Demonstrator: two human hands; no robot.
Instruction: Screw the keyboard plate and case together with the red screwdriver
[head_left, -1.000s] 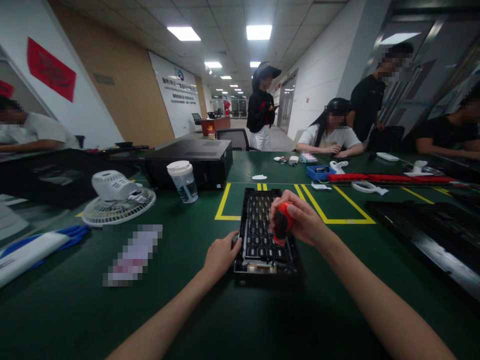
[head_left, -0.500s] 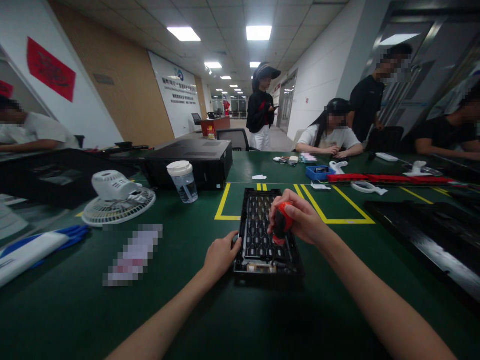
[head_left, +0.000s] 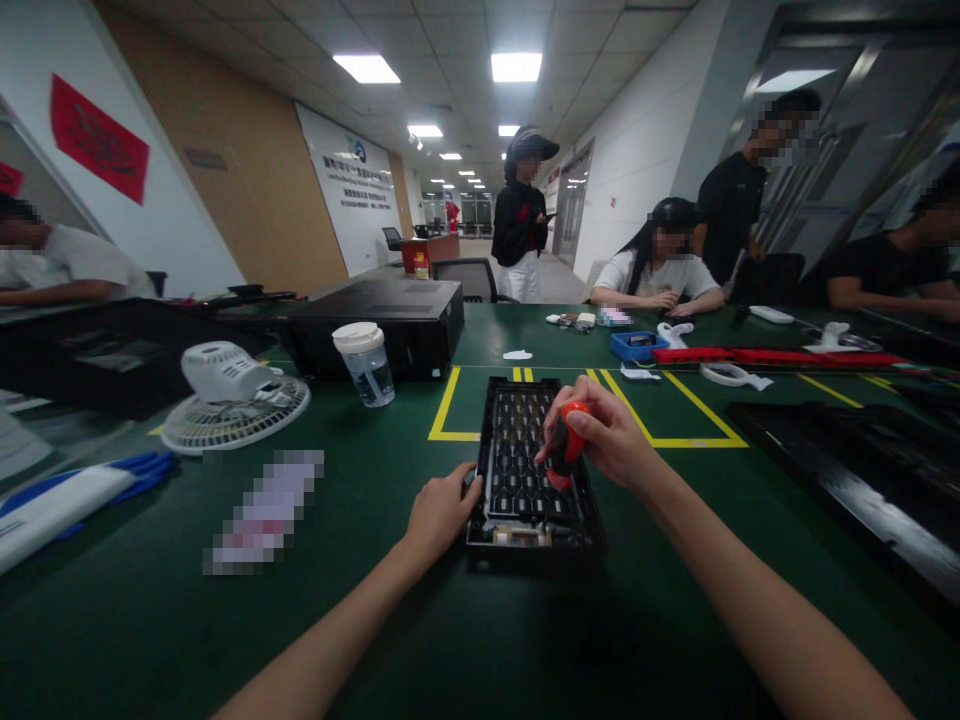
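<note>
A black rectangular panel (head_left: 517, 420) with a honeycomb-like grid lies on the green table in front of me. My left hand (head_left: 444, 508) grips its left edge, thumb on the rim, the other fingers partly hidden. Above the panel's right side, my right hand (head_left: 606, 432) is closed around a screwdriver (head_left: 568, 440) with a red and black handle. The screwdriver points down toward the panel's near right part; its tip is too dark to make out. Close to the near edge of the panel sits a small pale cylindrical part (head_left: 519, 537).
To the left are a white fan (head_left: 236, 400), a lidded clear cup (head_left: 365, 365), a black computer case (head_left: 375, 310) and blue-and-white gloves (head_left: 90, 495). On the right lies a large black panel (head_left: 847, 480). Beyond it, a blue tray (head_left: 639, 346) stands near a seated person (head_left: 660, 265).
The screwdriver handle has turned and tilted slightly in my right hand, whose fingers have shifted a little. My left hand and the panel stay in place.
</note>
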